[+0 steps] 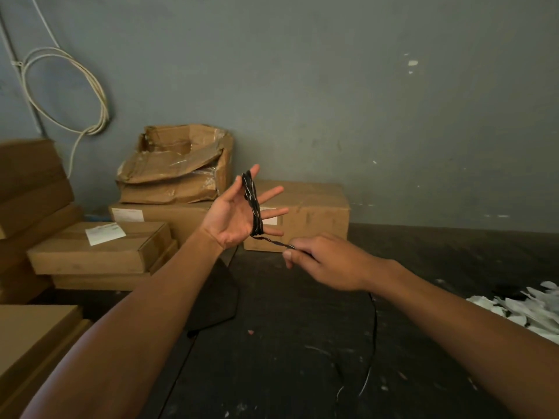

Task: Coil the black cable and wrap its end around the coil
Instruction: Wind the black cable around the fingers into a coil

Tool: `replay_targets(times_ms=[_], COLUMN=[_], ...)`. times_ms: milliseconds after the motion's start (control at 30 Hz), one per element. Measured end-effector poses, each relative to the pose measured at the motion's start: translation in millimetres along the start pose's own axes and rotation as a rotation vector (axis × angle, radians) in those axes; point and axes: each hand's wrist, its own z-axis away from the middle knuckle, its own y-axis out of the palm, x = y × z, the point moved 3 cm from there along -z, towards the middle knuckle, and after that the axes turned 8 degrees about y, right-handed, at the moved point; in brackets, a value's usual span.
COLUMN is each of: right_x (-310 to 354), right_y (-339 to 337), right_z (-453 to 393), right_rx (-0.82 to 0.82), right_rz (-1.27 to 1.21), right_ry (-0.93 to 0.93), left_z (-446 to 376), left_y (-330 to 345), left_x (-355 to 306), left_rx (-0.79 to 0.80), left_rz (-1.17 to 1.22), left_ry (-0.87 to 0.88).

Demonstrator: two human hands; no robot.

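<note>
My left hand [233, 217] is raised palm up with its fingers spread. Several loops of the black cable [253, 204] are wound around those fingers as a narrow coil. From the bottom of the coil a short taut stretch of cable runs right into my right hand [320, 261], which pinches it between thumb and fingers. The loose length of cable [374, 334] hangs below my right wrist and trails down onto the dark floor toward the bottom edge of the view.
Cardboard boxes [99, 249] are stacked at the left and along the grey wall, one torn open [178, 164]. A white cable loop [69, 92] hangs on the wall. White scraps [526, 309] lie at the right. A dark mat [214, 300] lies on the floor.
</note>
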Motion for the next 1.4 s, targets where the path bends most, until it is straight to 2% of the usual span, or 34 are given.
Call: replay_targets(times_ms=[133,367,533,700,967,1133,1233,1300,1400], right_x=[-4.9,-27.0,-30.6,-41.5,-86.2,-86.9,-70.6,-67.1,-68.3], right_y=[-11.8,-59.4,-75.5,-79.8,-37.9,17.5,44.8,60.8,88.8], right_z=[-7.2,-24.5,-30.3,-33.8,-27.4,-12.2,-4.7,0.4,3.5], right_rx=[-0.064,-0.296,-0.326,-0.371,-0.26,-0.147,-0.11,-0.086,0.0], right_rz=[0.053,0.16,0.227,0.201,-0.158,-0.286,-0.605,-0.631,-0.452], right_ry=[0.001,0.017,-0.056,-0.027,0.116,0.059,0.036,0.121,0.199], left_z=[2.0,22.6,31.5,38.4,42.4,34.7,31.2,28.2,22.8], left_y=[3.5,15.6,34.0,48.7,68.5,77.0,83.6,86.7,89.6], left_x=[7.9,50.6,61.0,62.1,48.4,39.7,38.4,35.5,27.4], left_rx=[0.044,0.249,0.363,0.494,0.624,0.619,0.638,0.637,0.625], left_rz=[-0.06,-0.137,-0.125,-0.132,-0.081,-0.074,-0.02,0.054,0.104], left_ry=[-0.099,-0.336,-0.427,-0.481,-0.449,-0.377,-0.341,-0.305,-0.25])
